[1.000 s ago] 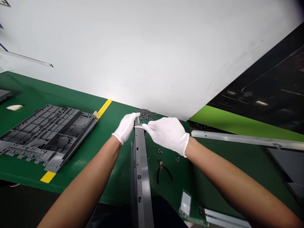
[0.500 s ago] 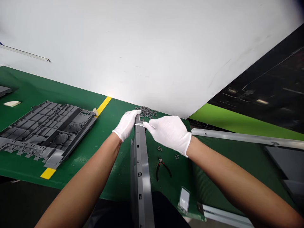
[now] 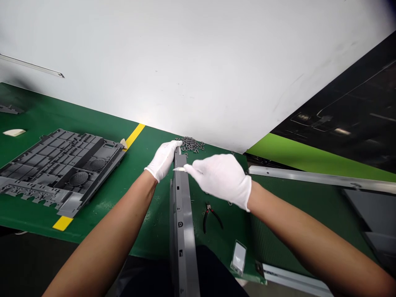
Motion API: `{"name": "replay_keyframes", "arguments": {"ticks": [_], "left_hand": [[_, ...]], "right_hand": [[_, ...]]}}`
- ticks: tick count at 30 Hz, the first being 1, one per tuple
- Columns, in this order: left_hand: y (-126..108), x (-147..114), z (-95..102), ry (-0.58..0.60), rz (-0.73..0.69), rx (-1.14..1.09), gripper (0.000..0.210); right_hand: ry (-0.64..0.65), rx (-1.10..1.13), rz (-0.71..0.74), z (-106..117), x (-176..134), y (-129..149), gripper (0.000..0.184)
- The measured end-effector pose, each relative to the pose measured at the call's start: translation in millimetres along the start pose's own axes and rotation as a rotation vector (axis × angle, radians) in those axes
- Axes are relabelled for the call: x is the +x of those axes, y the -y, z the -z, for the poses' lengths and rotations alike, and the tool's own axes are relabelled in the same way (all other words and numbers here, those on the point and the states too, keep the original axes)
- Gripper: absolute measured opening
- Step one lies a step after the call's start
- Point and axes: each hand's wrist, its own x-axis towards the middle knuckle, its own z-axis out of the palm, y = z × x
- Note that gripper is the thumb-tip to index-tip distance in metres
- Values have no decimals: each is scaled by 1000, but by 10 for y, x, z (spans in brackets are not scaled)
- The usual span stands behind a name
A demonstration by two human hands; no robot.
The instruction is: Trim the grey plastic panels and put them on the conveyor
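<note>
My white-gloved left hand [image 3: 164, 160] is closed around the far end of a grey plastic panel [image 3: 185, 218], which stands on edge and points toward me. In my gloved right hand [image 3: 221, 175] is a small knife [image 3: 179, 168]; only its pale pointed blade shows, lying across the panel's top edge near the far end. Whether the blade touches the panel I cannot tell. Just beyond the panel lies a heap of small grey hook-shaped plastic pieces [image 3: 192, 144]. Black-handled side cutters [image 3: 210, 216] rest on the table, right of the panel.
A second grey panel [image 3: 62, 173] with round grilles lies flat on the green table [image 3: 130, 144] at left. A small clear case [image 3: 239, 258] sits near the front edge. A white wall [image 3: 185, 74] rises behind. At right stands a metal-railed conveyor [image 3: 309, 178].
My right hand has drawn the blade slightly toward me along the panel's edge and now covers the loose hook pieces beside it. My left hand keeps its hold.
</note>
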Motion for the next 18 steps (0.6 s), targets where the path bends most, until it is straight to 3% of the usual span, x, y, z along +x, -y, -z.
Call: {"name": "replay_keyframes", "arguments": {"ticks": [3,9,15,18], "left_hand": [[18,15,6,16,15,-47,34],[-62,-36,14,43,-19,48,36],[-121,-225,59,230,-56,84,35],[-64,-345,120,340,-48,-70,68]], "right_hand": [[-11,61,-10,-30,-80,23,65],[-29,420,-232,-110,-92,-88,63],[-94,808,-360,-199,-154,-195,58],[-63,948,-394,-184,-312,-172,54]]}}
